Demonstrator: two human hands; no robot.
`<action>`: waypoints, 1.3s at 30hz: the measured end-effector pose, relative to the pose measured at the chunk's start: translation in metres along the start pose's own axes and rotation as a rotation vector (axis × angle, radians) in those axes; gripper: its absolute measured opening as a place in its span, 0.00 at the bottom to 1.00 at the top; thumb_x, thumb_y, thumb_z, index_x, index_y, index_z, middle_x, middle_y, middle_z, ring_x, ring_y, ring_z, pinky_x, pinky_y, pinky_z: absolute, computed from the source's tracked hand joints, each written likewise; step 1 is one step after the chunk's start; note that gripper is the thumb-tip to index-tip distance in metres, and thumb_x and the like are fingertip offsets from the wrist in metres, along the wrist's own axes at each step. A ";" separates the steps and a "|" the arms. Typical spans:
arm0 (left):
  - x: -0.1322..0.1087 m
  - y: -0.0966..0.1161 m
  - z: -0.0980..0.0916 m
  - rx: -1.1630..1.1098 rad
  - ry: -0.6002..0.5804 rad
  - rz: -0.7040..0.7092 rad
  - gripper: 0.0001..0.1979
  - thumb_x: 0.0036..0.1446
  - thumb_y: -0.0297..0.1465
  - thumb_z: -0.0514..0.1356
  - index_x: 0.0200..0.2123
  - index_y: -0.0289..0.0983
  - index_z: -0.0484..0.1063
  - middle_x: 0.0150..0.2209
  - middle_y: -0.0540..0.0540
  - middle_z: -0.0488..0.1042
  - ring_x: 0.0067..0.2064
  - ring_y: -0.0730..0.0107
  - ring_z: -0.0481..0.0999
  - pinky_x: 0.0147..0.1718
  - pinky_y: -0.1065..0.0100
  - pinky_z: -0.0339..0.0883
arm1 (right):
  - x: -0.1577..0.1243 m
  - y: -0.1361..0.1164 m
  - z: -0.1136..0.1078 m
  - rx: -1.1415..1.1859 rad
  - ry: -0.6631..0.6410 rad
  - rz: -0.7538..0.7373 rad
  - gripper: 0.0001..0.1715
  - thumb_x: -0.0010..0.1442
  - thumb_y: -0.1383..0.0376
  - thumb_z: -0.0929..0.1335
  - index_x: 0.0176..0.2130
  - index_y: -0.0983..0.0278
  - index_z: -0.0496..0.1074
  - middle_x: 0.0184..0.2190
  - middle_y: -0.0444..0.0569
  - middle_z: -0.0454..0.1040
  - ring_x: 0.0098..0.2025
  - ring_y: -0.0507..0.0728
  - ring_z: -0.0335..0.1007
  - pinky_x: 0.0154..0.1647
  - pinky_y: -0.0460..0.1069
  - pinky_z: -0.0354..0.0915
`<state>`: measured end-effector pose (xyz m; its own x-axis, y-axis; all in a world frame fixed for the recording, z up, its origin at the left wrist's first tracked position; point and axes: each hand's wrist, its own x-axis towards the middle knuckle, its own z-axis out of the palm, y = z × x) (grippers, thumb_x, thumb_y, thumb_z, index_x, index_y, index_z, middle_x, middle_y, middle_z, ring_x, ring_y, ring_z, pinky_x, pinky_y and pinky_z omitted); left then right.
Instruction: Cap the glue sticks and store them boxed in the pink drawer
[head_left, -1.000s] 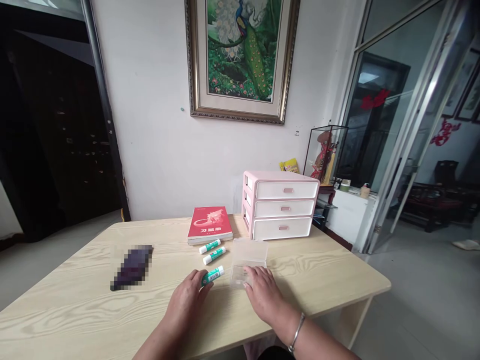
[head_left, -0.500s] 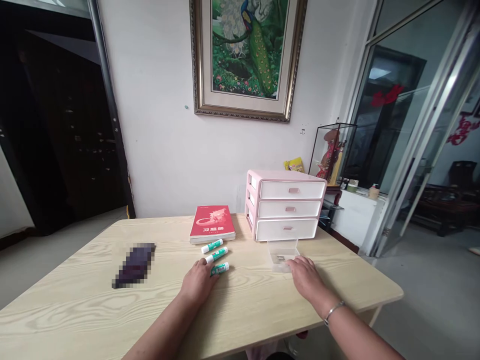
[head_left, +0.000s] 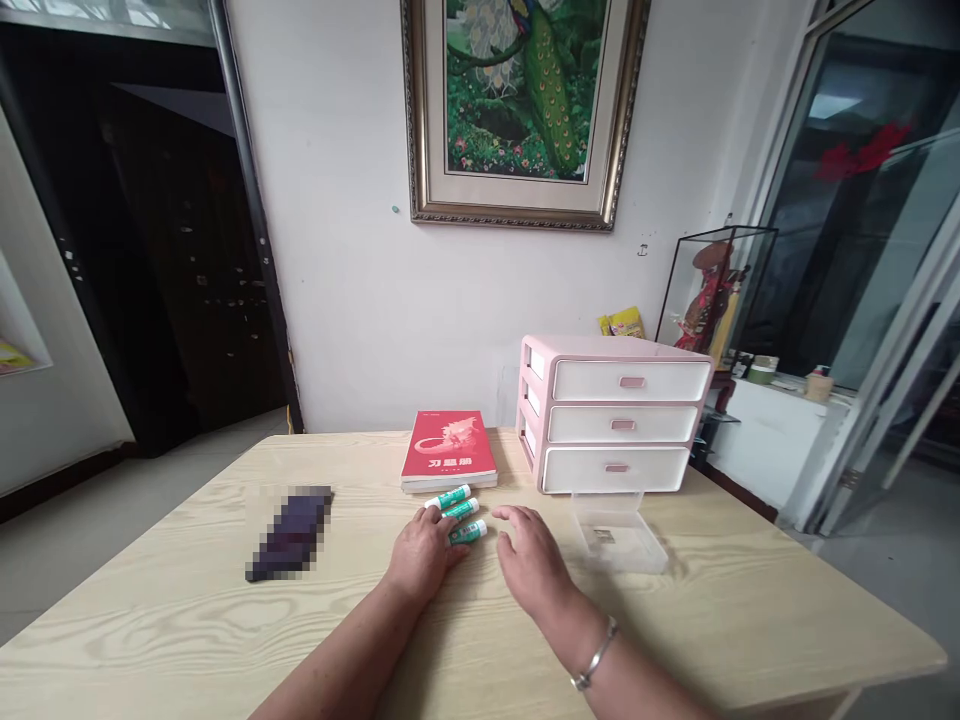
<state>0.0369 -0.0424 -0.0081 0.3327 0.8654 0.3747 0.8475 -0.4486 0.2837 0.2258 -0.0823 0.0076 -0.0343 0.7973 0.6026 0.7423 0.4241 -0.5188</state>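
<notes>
Three green-and-white glue sticks lie side by side on the wooden table, just in front of a red book. My left hand is over their left ends, its fingers closed around them and partly hiding them. Close to their right ends is my right hand, with thumb and fingers apart and nothing between them. A clear plastic box with its lid raised stands to the right of that hand. Something small and greyish shows on the box's bottom, too small to name.
Behind the clear box stands a pink-and-white drawer unit, all three drawers closed. A dark pixelated item lies on the left of the table. A wall with a framed peacock picture rises behind the table.
My right hand has left the clear box and moved left toward the glue sticks. Under my left hand the glue sticks now lie closer together. The view has shifted slightly.
</notes>
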 end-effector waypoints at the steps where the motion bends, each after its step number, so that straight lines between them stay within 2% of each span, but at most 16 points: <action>1: 0.001 -0.003 0.001 -0.009 0.019 0.009 0.16 0.55 0.38 0.63 0.45 0.40 0.76 0.45 0.39 0.73 0.50 0.51 0.71 0.49 0.57 0.65 | 0.008 -0.003 0.013 0.026 -0.016 0.052 0.22 0.53 0.76 0.62 0.45 0.64 0.74 0.44 0.53 0.77 0.50 0.61 0.70 0.55 0.55 0.65; 6: 0.005 -0.022 0.008 -0.066 0.065 -0.035 0.19 0.53 0.39 0.64 0.48 0.41 0.73 0.45 0.41 0.73 0.48 0.55 0.71 0.47 0.60 0.66 | 0.030 0.008 0.065 0.063 -0.026 0.228 0.22 0.55 0.74 0.61 0.45 0.64 0.75 0.44 0.55 0.77 0.50 0.61 0.71 0.53 0.54 0.66; 10: 0.008 -0.031 0.012 -0.148 0.077 -0.114 0.27 0.50 0.38 0.66 0.54 0.40 0.70 0.48 0.40 0.72 0.49 0.55 0.71 0.49 0.61 0.66 | 0.034 0.025 0.080 0.025 -0.028 0.192 0.27 0.56 0.74 0.61 0.53 0.65 0.71 0.53 0.55 0.74 0.57 0.61 0.66 0.60 0.55 0.60; 13: 0.012 -0.033 0.013 -0.155 0.106 -0.151 0.32 0.48 0.35 0.66 0.57 0.38 0.67 0.53 0.39 0.69 0.54 0.55 0.69 0.54 0.61 0.62 | 0.038 0.029 0.080 0.011 -0.122 0.187 0.31 0.57 0.72 0.61 0.60 0.66 0.66 0.59 0.56 0.69 0.61 0.60 0.63 0.63 0.55 0.57; 18: 0.017 -0.039 0.013 -0.109 0.060 -0.188 0.32 0.51 0.36 0.64 0.60 0.39 0.65 0.59 0.40 0.67 0.59 0.54 0.65 0.58 0.60 0.57 | 0.034 0.025 0.077 -0.029 -0.259 0.093 0.29 0.55 0.74 0.62 0.56 0.64 0.70 0.54 0.53 0.74 0.60 0.60 0.64 0.64 0.56 0.55; 21: 0.020 -0.045 0.014 -0.111 0.027 -0.180 0.30 0.52 0.36 0.63 0.59 0.40 0.66 0.61 0.41 0.66 0.61 0.54 0.64 0.58 0.59 0.56 | 0.028 0.027 0.079 0.009 -0.235 0.069 0.29 0.53 0.76 0.62 0.53 0.63 0.72 0.52 0.53 0.75 0.58 0.60 0.66 0.62 0.55 0.57; 27: 0.016 -0.051 0.010 -0.147 0.031 -0.201 0.32 0.48 0.30 0.64 0.59 0.37 0.65 0.60 0.39 0.67 0.60 0.55 0.66 0.58 0.61 0.57 | 0.025 0.031 0.078 0.090 -0.174 0.146 0.26 0.55 0.75 0.63 0.52 0.62 0.72 0.46 0.52 0.77 0.50 0.60 0.71 0.54 0.54 0.64; 34: 0.007 -0.048 0.000 -0.147 0.016 -0.351 0.31 0.50 0.35 0.63 0.58 0.35 0.65 0.54 0.36 0.71 0.55 0.54 0.70 0.51 0.63 0.62 | 0.023 0.020 0.069 -0.030 -0.225 0.011 0.21 0.58 0.66 0.68 0.52 0.61 0.72 0.46 0.53 0.75 0.51 0.62 0.67 0.55 0.55 0.61; 36: 0.006 -0.045 -0.001 -0.143 0.003 -0.354 0.30 0.49 0.34 0.63 0.57 0.34 0.66 0.53 0.37 0.72 0.53 0.54 0.72 0.50 0.63 0.62 | 0.021 0.015 0.066 -0.060 -0.225 -0.028 0.21 0.56 0.66 0.70 0.51 0.61 0.72 0.47 0.53 0.74 0.52 0.63 0.65 0.56 0.56 0.59; 39: 0.005 -0.042 -0.002 -0.133 0.007 -0.342 0.29 0.50 0.34 0.62 0.56 0.34 0.67 0.51 0.36 0.73 0.52 0.53 0.72 0.49 0.63 0.63 | 0.019 0.010 0.064 -0.074 -0.240 -0.079 0.15 0.56 0.68 0.70 0.45 0.59 0.72 0.45 0.50 0.74 0.50 0.62 0.65 0.54 0.55 0.60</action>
<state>0.0019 -0.0200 -0.0165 0.0364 0.9690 0.2444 0.8477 -0.1595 0.5060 0.1892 -0.0354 -0.0249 -0.2449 0.8460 0.4737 0.7780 0.4630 -0.4247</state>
